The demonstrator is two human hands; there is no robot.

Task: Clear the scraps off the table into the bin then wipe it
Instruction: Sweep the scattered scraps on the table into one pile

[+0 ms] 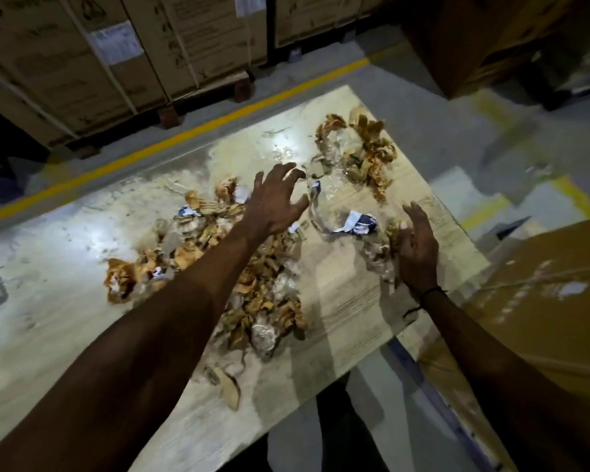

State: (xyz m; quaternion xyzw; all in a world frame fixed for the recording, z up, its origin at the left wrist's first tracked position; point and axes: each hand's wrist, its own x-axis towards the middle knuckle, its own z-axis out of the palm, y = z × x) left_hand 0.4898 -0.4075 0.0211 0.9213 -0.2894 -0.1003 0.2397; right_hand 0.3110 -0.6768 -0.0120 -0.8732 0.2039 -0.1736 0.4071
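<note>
Both hands are out over the table [65, 284], fingers spread, holding nothing so far as I can see. The left hand [276, 202] hovers above the middle, just past the far end of the big scrap pile [252, 277] — brown crumpled bits and clear wrap running near-to-far under that forearm. The right hand [418, 253] sits at the right edge, palm facing left, touching a small clump [384, 247]. A second pile [361, 155] lies beyond both hands at the far right corner. No bin in view, so I'd guess raking the scraps together comes first; the left hand is nearer the main heap.
</note>
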